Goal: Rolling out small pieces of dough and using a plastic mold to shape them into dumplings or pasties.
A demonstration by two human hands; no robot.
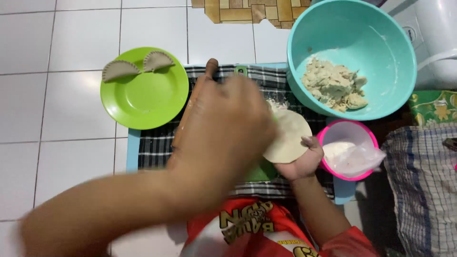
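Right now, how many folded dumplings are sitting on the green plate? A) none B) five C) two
C: two folded half-moon dumplings lie side by side near the far rim of the green plate, and the rest of the plate holds nothing else.

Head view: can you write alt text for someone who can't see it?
A right hand holds a flat round of dough while the blurred left hand reaches across a checked cloth by a rolling pin. Around them sit a green plate with two folded pastries, a teal bowl of dough and a pink tub.
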